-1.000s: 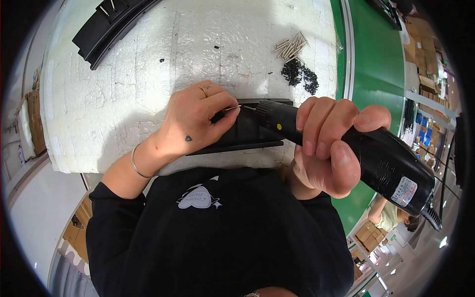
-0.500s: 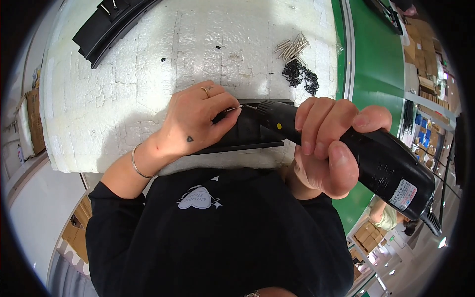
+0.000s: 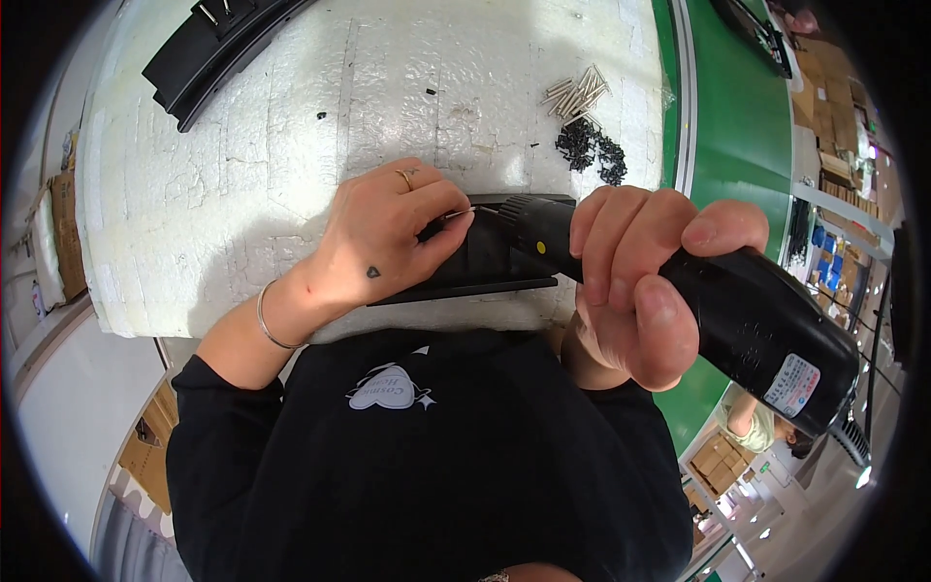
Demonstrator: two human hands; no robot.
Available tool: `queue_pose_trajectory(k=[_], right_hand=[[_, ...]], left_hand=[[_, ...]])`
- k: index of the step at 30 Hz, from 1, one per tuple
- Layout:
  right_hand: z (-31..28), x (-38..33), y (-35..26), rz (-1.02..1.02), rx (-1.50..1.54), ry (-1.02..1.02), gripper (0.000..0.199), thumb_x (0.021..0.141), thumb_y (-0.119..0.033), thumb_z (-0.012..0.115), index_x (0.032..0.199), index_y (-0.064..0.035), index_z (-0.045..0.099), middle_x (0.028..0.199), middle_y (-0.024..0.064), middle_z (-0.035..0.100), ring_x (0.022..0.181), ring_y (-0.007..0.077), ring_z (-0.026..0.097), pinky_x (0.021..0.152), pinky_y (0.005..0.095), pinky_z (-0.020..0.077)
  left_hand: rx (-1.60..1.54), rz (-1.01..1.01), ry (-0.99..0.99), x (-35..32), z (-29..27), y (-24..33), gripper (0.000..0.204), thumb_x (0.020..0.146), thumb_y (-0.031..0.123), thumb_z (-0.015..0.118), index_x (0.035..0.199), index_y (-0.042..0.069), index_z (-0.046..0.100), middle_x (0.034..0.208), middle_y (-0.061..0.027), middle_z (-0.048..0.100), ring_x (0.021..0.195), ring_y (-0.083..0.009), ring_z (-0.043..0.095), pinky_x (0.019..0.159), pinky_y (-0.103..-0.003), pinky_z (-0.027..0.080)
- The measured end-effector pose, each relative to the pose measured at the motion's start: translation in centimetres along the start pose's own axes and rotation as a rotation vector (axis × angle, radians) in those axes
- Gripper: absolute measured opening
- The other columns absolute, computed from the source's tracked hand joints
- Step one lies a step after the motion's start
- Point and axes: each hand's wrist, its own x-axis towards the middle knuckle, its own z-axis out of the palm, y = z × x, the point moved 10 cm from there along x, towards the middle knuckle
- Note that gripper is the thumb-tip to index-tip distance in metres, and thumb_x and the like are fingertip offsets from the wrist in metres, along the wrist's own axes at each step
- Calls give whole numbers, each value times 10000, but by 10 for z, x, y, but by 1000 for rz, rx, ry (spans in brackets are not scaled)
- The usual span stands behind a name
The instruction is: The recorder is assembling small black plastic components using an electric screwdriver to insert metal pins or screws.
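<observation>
My right hand [image 3: 645, 281] wraps round a black electric screwdriver [image 3: 766, 330], whose ribbed nose points left toward my other hand. A thin bit [image 3: 488, 210] sticks out of the nose and ends close to my left fingertips. My left hand [image 3: 383, 228] is closed in a pinch, with a thin metal pin [image 3: 460, 212] showing between thumb and forefinger. Beneath both hands lies a long black part [image 3: 485, 260] with raised edges. My left fingers hide part of it, and where the pin ends cannot be seen.
On the white padded table top [image 3: 242, 175] lie silver pins [image 3: 579, 94] and a heap of small black screws [image 3: 579, 145], right of centre. A curved black part [image 3: 218, 63] rests at the far left. Beyond the table's right edge is a green surface [image 3: 737, 136]. Another person [image 3: 752, 422] is at the right.
The screwdriver and my right hand have shifted very slightly. My left hand keeps its pinch in the same place.
</observation>
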Motion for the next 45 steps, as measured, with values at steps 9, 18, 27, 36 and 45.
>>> queue_pose_trajectory(k=[9,18,27,36,45], right_hand=[[14,4,7,80,-54,8,364,785,-53,575,1108,-87,411,625,24,489,492,125,453,553,310,404],[36,5,1,216,-226,-186,448,820,4,613,1193,-105,390,676,35,519,549,152,501,571,326,420],[34,10,4,57,-87,-288,405,814,-23,568,1157,-132,380,639,3,519,491,126,497,513,290,410],[37,15,9,97,-85,-316,372,801,-21,580,1091,-132,377,655,14,524,479,129,492,508,295,406],[41,18,11,131,-78,-353,348,805,-7,583,1063,-127,383,658,20,512,491,133,490,507,299,407]], left_hand=[[37,-15,-2,-1,1,-2,96,733,73,712,753,87,619,709,-33,607,668,-232,599,552,-337,489],[100,17,-21,-4,2,2,92,762,110,696,771,92,607,709,-25,579,700,-230,602,567,-348,499],[70,12,-10,-6,4,0,102,767,119,697,768,90,599,695,-24,570,703,-234,600,563,-359,498],[88,37,21,-12,2,6,140,705,53,728,784,68,614,690,-40,581,644,-232,583,528,-347,477],[93,27,47,-11,1,6,154,741,76,694,708,72,543,658,-30,544,658,-227,587,525,-354,485]])
